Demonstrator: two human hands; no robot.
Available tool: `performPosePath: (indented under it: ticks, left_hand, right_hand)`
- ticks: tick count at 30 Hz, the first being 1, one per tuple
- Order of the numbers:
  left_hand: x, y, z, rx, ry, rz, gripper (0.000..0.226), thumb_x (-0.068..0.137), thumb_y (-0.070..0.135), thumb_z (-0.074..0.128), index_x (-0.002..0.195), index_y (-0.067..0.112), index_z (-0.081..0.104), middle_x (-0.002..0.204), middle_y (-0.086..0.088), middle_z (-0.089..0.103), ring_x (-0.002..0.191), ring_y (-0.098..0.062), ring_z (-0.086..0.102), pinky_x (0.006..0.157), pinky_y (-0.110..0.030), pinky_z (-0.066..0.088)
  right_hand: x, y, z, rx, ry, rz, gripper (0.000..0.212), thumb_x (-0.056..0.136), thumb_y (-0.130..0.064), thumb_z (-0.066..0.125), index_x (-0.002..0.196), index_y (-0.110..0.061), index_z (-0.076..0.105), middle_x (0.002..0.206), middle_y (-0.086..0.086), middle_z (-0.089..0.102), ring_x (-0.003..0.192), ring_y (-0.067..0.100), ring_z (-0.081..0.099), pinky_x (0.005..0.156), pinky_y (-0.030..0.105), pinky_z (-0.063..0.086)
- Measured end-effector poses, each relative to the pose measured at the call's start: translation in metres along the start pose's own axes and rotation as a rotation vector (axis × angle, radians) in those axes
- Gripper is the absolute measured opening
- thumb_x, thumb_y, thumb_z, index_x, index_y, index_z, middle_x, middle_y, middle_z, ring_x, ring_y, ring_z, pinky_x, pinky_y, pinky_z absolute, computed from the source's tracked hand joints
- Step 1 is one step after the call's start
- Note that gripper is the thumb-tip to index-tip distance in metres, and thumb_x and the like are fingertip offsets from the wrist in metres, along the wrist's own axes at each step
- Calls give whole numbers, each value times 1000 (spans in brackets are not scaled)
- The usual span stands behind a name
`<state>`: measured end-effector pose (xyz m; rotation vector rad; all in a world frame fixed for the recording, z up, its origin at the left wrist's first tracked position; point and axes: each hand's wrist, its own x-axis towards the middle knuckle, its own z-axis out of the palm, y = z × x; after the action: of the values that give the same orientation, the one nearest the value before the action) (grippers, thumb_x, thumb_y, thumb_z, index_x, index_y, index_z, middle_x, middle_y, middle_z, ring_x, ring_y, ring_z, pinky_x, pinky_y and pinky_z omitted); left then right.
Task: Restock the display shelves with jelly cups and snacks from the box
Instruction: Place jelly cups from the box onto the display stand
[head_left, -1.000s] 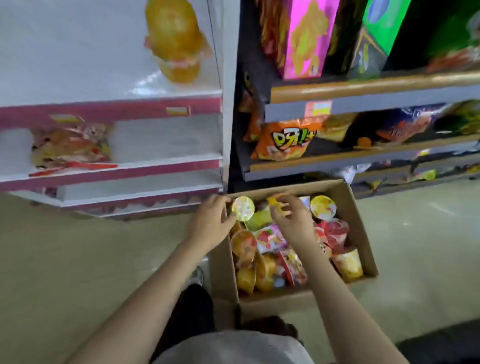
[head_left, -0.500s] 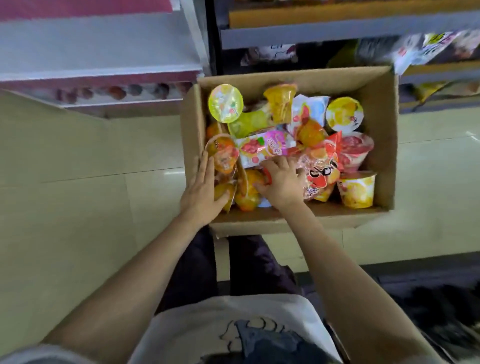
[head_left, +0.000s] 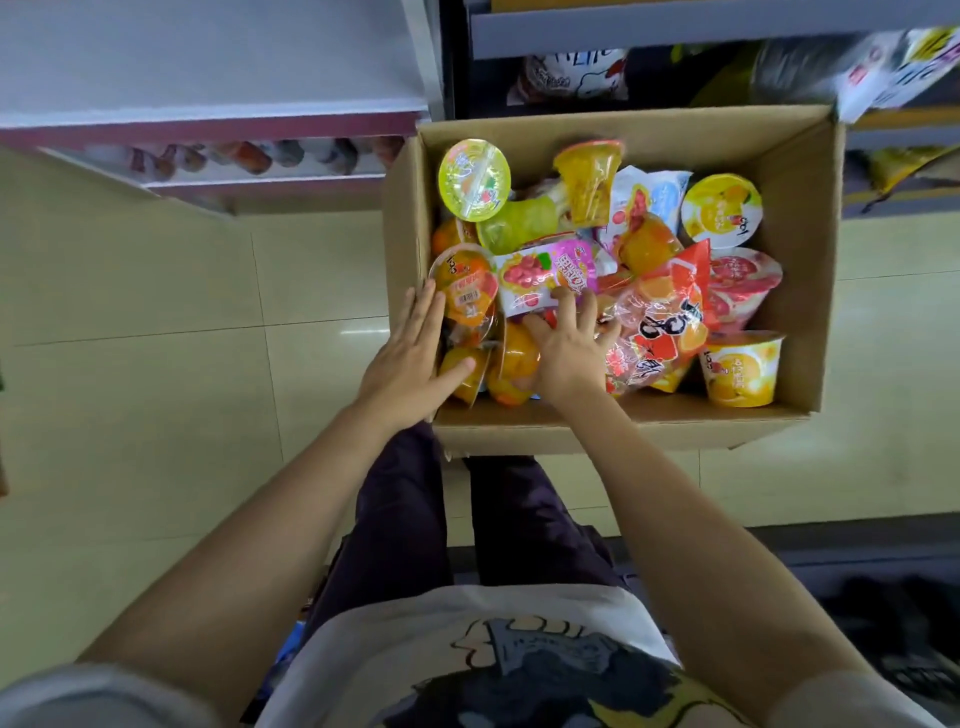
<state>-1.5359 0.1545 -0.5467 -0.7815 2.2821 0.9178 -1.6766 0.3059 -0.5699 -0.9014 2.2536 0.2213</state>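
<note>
Both hands (head_left: 410, 358) (head_left: 569, 345) lie among glossy cups in cardboard box (head_left: 800, 171).

Small shop aisle, looks like a convenience store

Display shelves (head_left: 208, 111) with price strips are running along a tiled floor (head_left: 156, 364), bagged snacks (head_left: 571, 73) are sitting on the racks, and a cardboard box (head_left: 800, 218) of jelly cups (head_left: 474, 179) is waiting there.

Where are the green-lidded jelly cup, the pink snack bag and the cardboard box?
green-lidded jelly cup (head_left: 474, 179), head view, middle of its lid.
pink snack bag (head_left: 545, 275), head view, printed front.
cardboard box (head_left: 800, 218), head view, bare inner right wall.
</note>
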Motion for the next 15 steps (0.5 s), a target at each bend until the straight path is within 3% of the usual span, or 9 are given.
performPosePath:
  ticks: [4,7,10,12,13,15]
  left_hand:
    - [-4,7,-12,-86,-61,-14,89,95,69,36,159,28,-10,163,15,-22,149,-6,-21,122,-48,12]
    - [-16,17,-20,-317,57,-44,76,96,66,41,158,29,17,166,8,13,152,-12,9,119,-42,21]
    - [-26,33,-23,-740,139,-107,49,97,56,50,140,33,48,140,4,55,127,-14,53,97,-28,47]
    - [-28,46,-27,-1207,-36,-216,52,94,54,52,136,26,52,132,-6,63,111,-19,66,85,-33,58]
    - [-27,50,-29,-1426,-125,-256,58,90,54,54,137,21,51,130,-10,65,108,-23,69,81,-37,60]
    - [-25,48,-34,-1735,-170,-275,54,88,43,59,134,15,53,124,-13,68,102,-28,70,79,-41,61]
  right_hand:
    - [-17,15,-11,263,59,-35,87,63,-63,81,138,-28,53,156,10,23,148,35,11,115,67,17]
    - [-32,19,-18,634,218,0,81,58,-65,82,121,-16,68,139,13,42,133,33,37,107,55,38]
    - [-42,11,-35,867,301,-16,65,64,-59,84,112,-17,73,132,8,48,126,18,44,103,25,40]
    - [-44,-5,-48,961,236,-72,62,67,-47,87,120,-20,71,133,1,47,119,0,41,97,8,36]
    - [-42,-14,-52,978,193,-115,66,67,-47,88,125,-21,68,132,0,47,118,-3,43,98,10,39]
    - [-36,-29,-57,940,49,-203,72,69,-46,86,133,-25,61,130,-1,51,120,9,50,102,30,48]
